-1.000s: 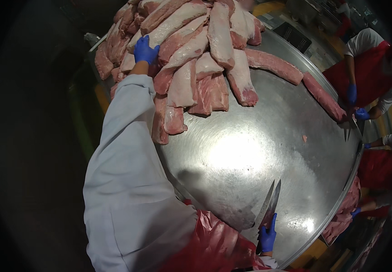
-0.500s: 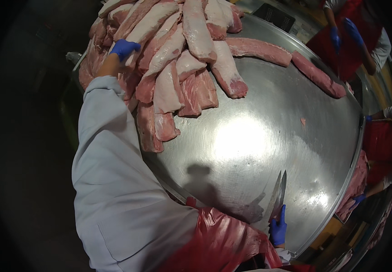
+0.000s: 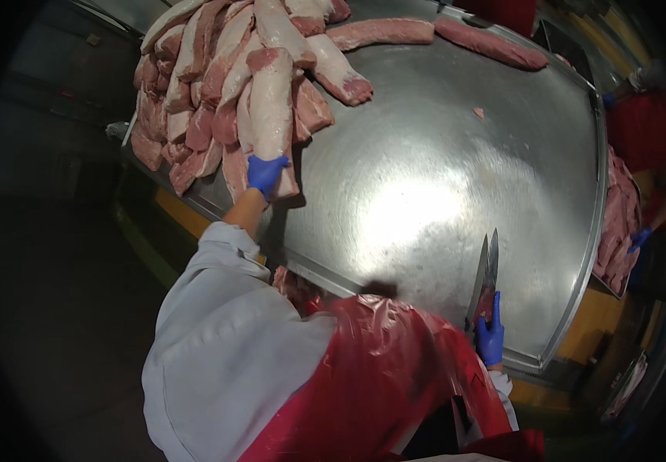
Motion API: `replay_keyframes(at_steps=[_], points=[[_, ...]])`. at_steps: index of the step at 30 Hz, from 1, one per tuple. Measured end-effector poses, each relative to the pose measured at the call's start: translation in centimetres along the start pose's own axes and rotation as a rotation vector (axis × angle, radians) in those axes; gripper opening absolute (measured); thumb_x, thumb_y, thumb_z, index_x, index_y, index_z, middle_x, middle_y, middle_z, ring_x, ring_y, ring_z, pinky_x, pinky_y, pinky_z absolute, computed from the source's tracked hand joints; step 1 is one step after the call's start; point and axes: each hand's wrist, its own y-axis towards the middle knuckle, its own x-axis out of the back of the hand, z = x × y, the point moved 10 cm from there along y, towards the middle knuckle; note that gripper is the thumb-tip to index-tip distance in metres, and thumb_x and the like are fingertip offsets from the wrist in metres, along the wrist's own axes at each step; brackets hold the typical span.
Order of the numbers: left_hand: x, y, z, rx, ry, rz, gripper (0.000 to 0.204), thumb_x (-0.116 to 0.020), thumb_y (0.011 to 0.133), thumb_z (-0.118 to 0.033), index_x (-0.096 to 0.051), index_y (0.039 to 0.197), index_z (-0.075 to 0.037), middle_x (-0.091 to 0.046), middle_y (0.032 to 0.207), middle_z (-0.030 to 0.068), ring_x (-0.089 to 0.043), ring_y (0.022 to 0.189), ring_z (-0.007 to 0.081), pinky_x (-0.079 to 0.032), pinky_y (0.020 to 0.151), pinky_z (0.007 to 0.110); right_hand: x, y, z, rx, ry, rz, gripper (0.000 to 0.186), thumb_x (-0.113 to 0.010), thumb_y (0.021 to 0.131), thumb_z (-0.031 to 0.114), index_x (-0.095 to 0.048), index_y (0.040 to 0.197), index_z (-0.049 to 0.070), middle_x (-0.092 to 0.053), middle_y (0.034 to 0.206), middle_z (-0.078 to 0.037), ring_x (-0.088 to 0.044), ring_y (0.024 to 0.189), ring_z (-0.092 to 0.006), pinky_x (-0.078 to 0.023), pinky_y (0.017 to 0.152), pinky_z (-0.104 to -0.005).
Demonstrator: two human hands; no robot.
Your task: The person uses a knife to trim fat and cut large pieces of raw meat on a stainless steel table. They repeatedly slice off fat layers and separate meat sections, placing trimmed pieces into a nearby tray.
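A long pork loin (image 3: 271, 100) with a pale fat side lies along the near right of the meat pile. My left hand (image 3: 267, 175), in a blue glove, grips it close to its near end, fingers over the top. At the lower right, my right hand (image 3: 491, 339), also gloved in blue, is closed around a knife (image 3: 491, 266). Its blade points away from me, low over the steel table (image 3: 410, 269), where a dark reflection shows beside it. The fist hides the knife's handle.
Several pork loins (image 3: 183, 100) are heaped at the far left. Along the far edge lie a pale strip (image 3: 383, 32) and a redder, trimmed loin (image 3: 491, 45). A small scrap (image 3: 478, 112) sits nearby. On the right, a co-worker's gloved hand (image 3: 640, 239) touches meat in a tray (image 3: 610, 286).
My left hand has come nearer from the pile, drawing a loin with it across the others. My right hand keeps the knife. The whole view has shifted.
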Motion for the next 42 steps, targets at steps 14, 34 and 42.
replay_keyframes(at_steps=[14,34,42], points=[[-34.4,-32.0,-8.8,-1.355,0.89,0.477,0.095,-0.08,0.068,-0.039,-0.039,0.148,-0.007,-0.046,0.141,0.0234,-0.049,0.126,0.042,-0.039,0.105,0.054,12.8,-3.0,-12.1,0.124,0.21,-0.199,0.082,-0.051,0.093,0.0,-0.016,0.162,0.026,-0.057,0.076,-0.001,-0.048,0.057,-0.0073,-0.043,0.051,-0.0244],[-51.1,-39.8,-13.6,-1.014,0.82,0.553,0.1,-0.065,0.086,-0.06,-0.018,0.159,-0.009,-0.043,0.137,0.0327,-0.048,0.121,0.0486,-0.041,0.104,0.054,16.2,22.3,-2.6,0.142,0.445,-0.16,0.084,-0.055,0.091,0.016,-0.011,0.162,0.026,-0.07,0.085,-0.018,-0.068,0.063,-0.0209,-0.058,0.061,-0.0352],[-51.7,-42.2,-14.2,-1.376,0.703,0.528,0.089,-0.058,0.089,-0.044,-0.02,0.157,-0.002,-0.013,0.162,0.0299,-0.017,0.15,0.0429,-0.019,0.119,0.057,17.1,27.3,0.5,0.073,0.182,-0.203,0.089,-0.055,0.087,0.013,-0.007,0.162,0.019,-0.071,0.085,-0.018,-0.068,0.062,-0.0223,-0.056,0.055,-0.0344]])
